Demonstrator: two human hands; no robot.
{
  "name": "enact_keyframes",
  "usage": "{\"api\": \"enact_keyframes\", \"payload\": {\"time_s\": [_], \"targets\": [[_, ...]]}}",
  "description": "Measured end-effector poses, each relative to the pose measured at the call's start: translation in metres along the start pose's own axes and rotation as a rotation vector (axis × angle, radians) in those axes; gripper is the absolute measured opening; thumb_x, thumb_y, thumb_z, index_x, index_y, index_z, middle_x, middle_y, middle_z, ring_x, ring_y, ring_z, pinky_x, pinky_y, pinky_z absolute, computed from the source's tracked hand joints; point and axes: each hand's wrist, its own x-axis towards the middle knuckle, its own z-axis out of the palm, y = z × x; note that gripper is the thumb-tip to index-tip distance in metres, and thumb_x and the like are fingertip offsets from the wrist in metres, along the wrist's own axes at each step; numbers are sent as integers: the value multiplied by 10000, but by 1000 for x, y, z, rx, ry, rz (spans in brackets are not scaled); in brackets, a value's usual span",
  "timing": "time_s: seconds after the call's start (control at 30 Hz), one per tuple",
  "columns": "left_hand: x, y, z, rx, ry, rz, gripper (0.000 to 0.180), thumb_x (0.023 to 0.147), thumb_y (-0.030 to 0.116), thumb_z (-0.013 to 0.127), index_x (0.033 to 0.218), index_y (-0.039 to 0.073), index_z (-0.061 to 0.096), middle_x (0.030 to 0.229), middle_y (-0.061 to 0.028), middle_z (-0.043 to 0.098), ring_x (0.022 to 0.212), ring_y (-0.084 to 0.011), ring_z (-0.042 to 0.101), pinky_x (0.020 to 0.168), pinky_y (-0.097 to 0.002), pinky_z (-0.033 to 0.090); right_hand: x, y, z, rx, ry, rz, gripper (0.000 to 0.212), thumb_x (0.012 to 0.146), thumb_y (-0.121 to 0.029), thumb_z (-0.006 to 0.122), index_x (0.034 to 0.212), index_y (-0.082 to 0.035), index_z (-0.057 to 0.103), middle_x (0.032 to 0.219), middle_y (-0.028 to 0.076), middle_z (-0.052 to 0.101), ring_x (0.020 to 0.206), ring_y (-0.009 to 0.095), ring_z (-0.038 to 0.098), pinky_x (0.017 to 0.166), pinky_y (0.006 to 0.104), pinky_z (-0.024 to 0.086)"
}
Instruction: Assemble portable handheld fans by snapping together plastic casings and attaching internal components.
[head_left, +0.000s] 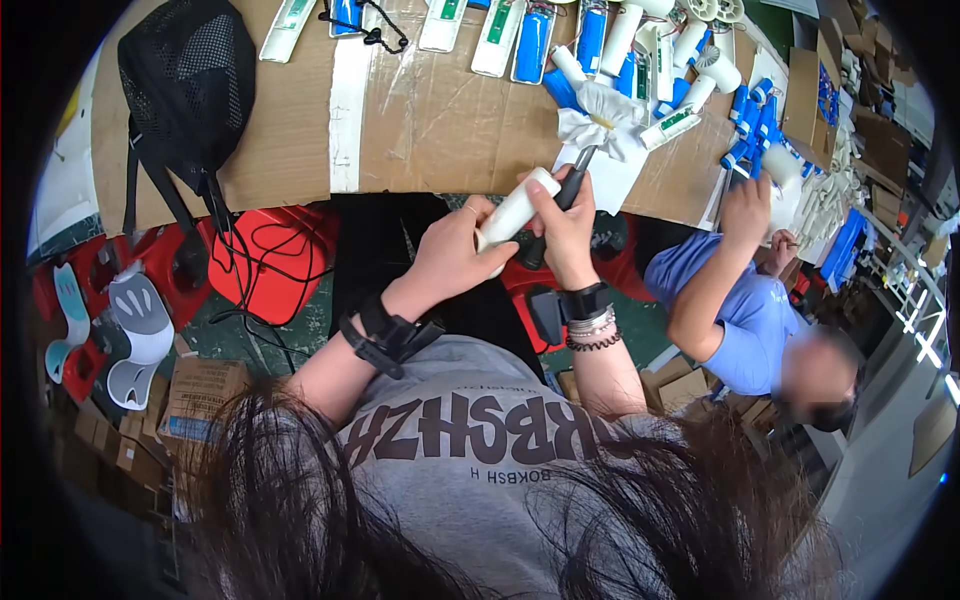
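A smooth white tube-shaped handle (515, 212) slants across the space between my hands, just off the table edge. My left hand (452, 246) has its fingers wrapped round the lower end of it. Closed round a black-handled tool with a grey shaft (572, 188), my right hand (566, 232) also rests its thumb against the white handle's upper end. The tool's exact kind is unclear. Its shaft points toward a crumpled white cloth or tissue (612, 118) lying on a white sheet (606, 178).
Blue wrapped cylinders (755, 125) and white handle shells with green boards (498, 38) crowd the table's far side. A black mesh bag (190, 85) lies left on the cardboard-covered table (440, 130), near red stools (262, 265). At right sits a co-worker in blue (745, 330), hand raised.
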Motion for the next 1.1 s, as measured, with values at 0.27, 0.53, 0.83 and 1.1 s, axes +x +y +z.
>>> {"api": "enact_keyframes", "payload": {"time_s": [0.27,0.53,0.83,1.1], "targets": [[9,-8,-13,-1034,-706,-228,347,942,299,438,1125,7,483,925,-54,610,859,-106,580,726,-250,459,4,-18,-5,197,-325,65,304,796,-49,623,953,-99,368,906,170,638,471,43,450,388,160,337],[0,-4,-12,-1282,-643,-231,377,930,342,449,1062,-6,505,823,-57,590,818,-161,585,720,-279,465,-2,-30,3,152,-337,53,313,792,-158,628,981,-102,384,928,175,623,459,19,416,406,137,340],[-16,36,-20,-1778,-915,-168,568,837,539,486,996,-5,518,682,-74,540,777,-254,569,701,-338,438,-17,-66,0,617,-528,104,350,783,-149,629,1005,-94,365,1112,284,518,423,14,392,367,126,332],[-23,47,-17,-1951,-1106,-138,561,836,552,474,936,2,521,623,-61,525,717,-243,568,695,-341,436,-23,-75,3,717,-647,88,399,751,-127,656,1002,-110,347,1038,256,502,401,12,371,338,127,324]]}}
